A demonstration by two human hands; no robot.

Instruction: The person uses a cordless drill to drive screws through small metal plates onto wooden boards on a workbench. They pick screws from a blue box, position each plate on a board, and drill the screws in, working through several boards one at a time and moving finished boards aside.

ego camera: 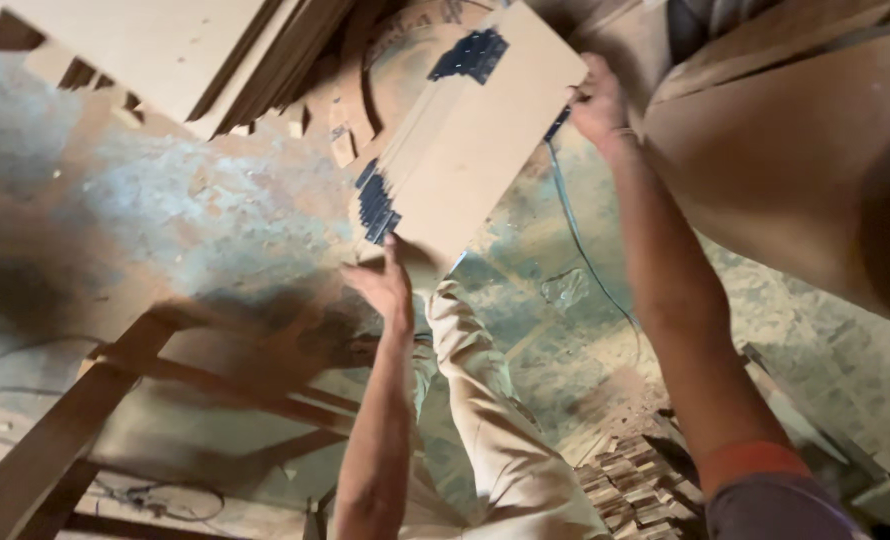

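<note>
A stack of thin brown fibreboard panels (485,130), bound with black tape at two spots, is held up at an angle in front of me. My left hand (383,285) supports its lower corner from beneath, fingers spread against the edge. My right hand (597,105) grips the upper right edge of the stack. Below the panels I see my own leg in beige trousers (485,400).
A dusty concrete floor strewn with sawdust (165,220) lies below. More boards lean at the top left (165,50). A large brown board (805,160) fills the right. A wooden frame (85,410) sits lower left, small wood blocks (635,485) lower right, a dark cable (575,240) crosses the floor.
</note>
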